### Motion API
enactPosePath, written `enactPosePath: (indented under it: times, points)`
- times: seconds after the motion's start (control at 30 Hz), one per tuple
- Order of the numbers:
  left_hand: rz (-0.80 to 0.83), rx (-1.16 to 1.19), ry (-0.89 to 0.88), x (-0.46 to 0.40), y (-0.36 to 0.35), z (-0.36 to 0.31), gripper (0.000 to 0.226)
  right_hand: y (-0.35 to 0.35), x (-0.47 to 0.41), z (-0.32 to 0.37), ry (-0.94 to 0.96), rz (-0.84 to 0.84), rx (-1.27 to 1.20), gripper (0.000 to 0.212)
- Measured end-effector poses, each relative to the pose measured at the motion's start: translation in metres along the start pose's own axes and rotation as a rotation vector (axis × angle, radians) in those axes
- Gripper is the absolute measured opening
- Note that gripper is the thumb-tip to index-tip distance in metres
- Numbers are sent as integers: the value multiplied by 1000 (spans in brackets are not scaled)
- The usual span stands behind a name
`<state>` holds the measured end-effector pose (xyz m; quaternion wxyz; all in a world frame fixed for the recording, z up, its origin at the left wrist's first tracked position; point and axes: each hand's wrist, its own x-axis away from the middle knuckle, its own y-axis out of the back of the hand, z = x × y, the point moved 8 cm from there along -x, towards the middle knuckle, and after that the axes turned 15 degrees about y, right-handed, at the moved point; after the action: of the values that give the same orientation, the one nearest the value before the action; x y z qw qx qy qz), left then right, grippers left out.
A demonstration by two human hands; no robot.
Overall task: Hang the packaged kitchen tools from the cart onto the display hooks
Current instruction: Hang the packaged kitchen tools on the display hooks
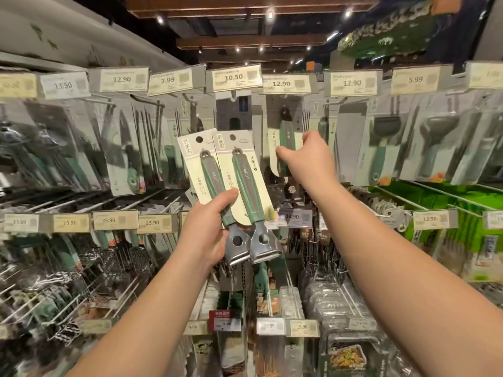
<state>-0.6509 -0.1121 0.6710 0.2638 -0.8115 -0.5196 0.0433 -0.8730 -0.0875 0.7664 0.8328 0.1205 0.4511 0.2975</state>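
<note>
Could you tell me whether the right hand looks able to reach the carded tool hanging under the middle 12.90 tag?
Probably yes: the right hand is already at the hanging carded tool, with nothing between them.

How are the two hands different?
The left hand is lower and grips two packaged tools by their green handles; the right hand carries none of those. The right hand reaches higher and farther, up to a hanging package on the top row under a 12.90 tag, with its fingers at that card; the left hand stays back from the rack. Both are bare, with arms stretched towards the display.
</note>
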Motion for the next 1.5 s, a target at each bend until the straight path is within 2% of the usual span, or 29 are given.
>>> enactPosePath:
  times: [0.13,0.23,0.33,0.4,0.5,0.67,0.9,1.0,1.17,1.3,1.43,1.5]
  points:
    - [-14,-10,6,0,-1,-4,22,-17,-8,-9,-21,7,30,57]
    - [3,12,28,-2,-1,-5,28,-29,-15,-16,-54,13,39,45]
    - [13,37,47,-4,-2,-4,26,-41,-26,-21,-74,35,41,30]
    - [19,51,54,-5,-4,-4,24,-48,-32,-21,-78,45,62,37]
    - [37,56,53,-4,-4,-6,20,-57,-40,-23,-113,78,125,64]
    - [32,41,27,-3,-1,-13,10,-68,-54,-31,-142,133,147,70]
    - [1,25,8,-8,10,-17,17,-78,-62,-35,-173,148,179,86]
    - [1,28,4,-11,11,-17,14,-80,-63,-37,-196,157,174,86]
    - [28,40,17,-15,8,-15,23,-81,-60,-40,-181,154,156,84]
    - [33,65,44,-20,2,-9,26,-72,-50,-43,-176,104,76,76]
    - [52,54,30,-22,-6,-4,15,-62,-31,-42,-118,99,3,76]
    - [49,46,33,-24,-9,0,28,-52,-20,-43,-81,74,-14,78]
